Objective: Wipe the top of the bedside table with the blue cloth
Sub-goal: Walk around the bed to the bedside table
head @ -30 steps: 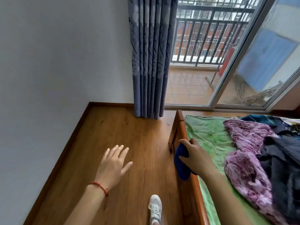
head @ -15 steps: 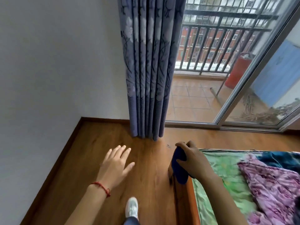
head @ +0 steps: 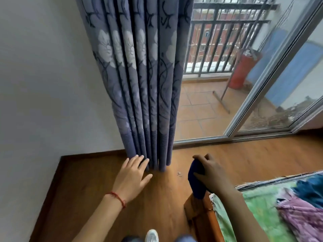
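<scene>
Wooden floor (head: 108, 198), bed (head: 201, 217) with green sheet (head: 253, 203), crumpled clothes (head: 300, 215)

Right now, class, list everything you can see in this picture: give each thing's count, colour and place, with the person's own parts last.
Curtain: one, purple-blue with pale flowers, hanging at the wall corner.
Sliding glass door: one, grey frame, right of curtain.
Balcony railing: one, dark, outside.
Red bin: one, on balcony.
Floor: brown wood.
Bed frame: one, brown wood, lower right.
Sheet: one, green, on bed.
Blue cloth: one, dark blue, in right hand.
Shoe: one, white, bottom edge.
Left hand: open, red string at wrist.
Right hand: gripping cloth.
</scene>
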### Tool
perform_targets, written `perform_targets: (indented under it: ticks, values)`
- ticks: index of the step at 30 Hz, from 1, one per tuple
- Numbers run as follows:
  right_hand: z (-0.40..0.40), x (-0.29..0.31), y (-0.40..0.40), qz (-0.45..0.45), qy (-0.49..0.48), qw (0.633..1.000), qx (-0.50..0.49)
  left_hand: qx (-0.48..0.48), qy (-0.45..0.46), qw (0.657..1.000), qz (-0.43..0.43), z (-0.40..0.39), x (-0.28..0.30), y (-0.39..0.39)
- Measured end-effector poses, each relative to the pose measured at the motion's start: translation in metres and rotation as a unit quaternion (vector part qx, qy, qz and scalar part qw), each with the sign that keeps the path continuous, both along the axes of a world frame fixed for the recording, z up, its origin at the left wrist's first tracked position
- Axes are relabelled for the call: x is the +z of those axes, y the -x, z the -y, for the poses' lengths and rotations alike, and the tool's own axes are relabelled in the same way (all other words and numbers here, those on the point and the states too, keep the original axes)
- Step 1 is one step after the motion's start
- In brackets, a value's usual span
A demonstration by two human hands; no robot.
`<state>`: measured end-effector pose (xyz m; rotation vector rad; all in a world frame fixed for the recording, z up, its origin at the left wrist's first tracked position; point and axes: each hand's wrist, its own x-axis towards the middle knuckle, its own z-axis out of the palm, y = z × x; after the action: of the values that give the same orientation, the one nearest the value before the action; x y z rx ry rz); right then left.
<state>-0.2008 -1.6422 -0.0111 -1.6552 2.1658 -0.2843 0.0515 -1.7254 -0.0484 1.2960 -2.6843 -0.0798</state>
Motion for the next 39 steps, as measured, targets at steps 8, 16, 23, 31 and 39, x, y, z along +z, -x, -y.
perform_targets:
  ticks: [8,16,23,31,39]
  values:
    - [0.073,-0.011,0.039,0.011,-0.007,0.998,-0.055,-0.051,-0.027,0.998,-0.007,0.094,-0.011,0.056]
    - [0.123,-0.019,0.109,0.024,0.005,0.992,-0.124,-0.116,-0.029,0.993,-0.014,0.167,-0.015,0.15]
    - [0.123,-0.023,0.169,0.036,0.009,0.971,-0.235,-0.232,-0.047,0.972,-0.009,0.201,-0.009,0.25]
    - [0.081,-0.025,0.218,0.04,0.018,0.906,-0.42,-0.408,-0.011,0.913,0.018,0.217,-0.021,0.387]
    - [0.074,-0.03,0.254,0.055,0.03,0.785,-0.617,-0.575,-0.038,0.818,0.011,0.237,-0.033,0.523]
